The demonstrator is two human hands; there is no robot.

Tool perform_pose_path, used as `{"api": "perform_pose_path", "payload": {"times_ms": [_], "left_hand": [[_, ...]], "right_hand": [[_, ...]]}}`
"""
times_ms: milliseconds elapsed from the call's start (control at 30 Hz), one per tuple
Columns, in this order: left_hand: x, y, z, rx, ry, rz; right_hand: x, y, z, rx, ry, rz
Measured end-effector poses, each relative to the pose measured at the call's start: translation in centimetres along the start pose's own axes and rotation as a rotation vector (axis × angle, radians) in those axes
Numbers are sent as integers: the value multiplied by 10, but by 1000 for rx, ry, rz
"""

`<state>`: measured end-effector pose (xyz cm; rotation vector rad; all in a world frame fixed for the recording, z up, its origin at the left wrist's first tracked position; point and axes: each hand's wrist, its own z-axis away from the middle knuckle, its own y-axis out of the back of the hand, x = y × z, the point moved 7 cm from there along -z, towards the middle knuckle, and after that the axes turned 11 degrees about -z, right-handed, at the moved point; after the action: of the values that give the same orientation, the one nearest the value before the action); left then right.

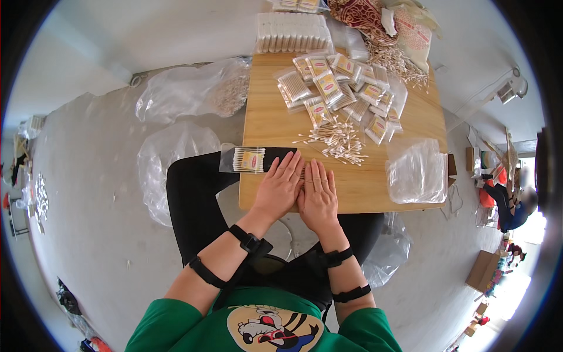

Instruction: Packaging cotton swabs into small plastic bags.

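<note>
Both hands lie side by side at the near edge of the wooden table (267, 108), fingers stretched out flat. My left hand (278, 183) and my right hand (317, 196) nearly touch at the thumbs. Thin brown sticks show in the narrow gap between them; the rest is hidden under the palms. Left of my left hand, a clear bag of cotton swabs with a yellow label (251, 160) rests on a black strip (273, 155). Just beyond my fingers is a heap of loose cotton swabs (338, 141).
Filled swab bags (328, 88) are piled mid-table. A stack of clear empty bags (417, 171) lies at the right edge. At the back are a row of packed bundles (293, 32) and more swabs (399, 61). Plastic sacks (176, 88) lie on the floor at left.
</note>
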<state>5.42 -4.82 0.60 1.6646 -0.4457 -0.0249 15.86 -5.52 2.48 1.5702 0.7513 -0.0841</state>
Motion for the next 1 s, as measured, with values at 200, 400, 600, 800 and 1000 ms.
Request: {"api": "perform_pose_path", "payload": {"times_ms": [200, 400, 600, 800, 1000], "left_hand": [[-5, 8, 2, 60, -4, 173], [-103, 49, 17, 452, 405, 50], [-152, 14, 9, 171, 524, 281], [-157, -4, 13, 96, 634, 452], [-154, -3, 12, 120, 620, 539]], "right_hand": [[-2, -6, -2, -54, -13, 58], [-1, -10, -2, -128, -44, 75], [-9, -21, -26, -141, -26, 116], [-14, -28, -43, -169, 2, 93], [-17, -32, -52, -223, 25, 90]]}}
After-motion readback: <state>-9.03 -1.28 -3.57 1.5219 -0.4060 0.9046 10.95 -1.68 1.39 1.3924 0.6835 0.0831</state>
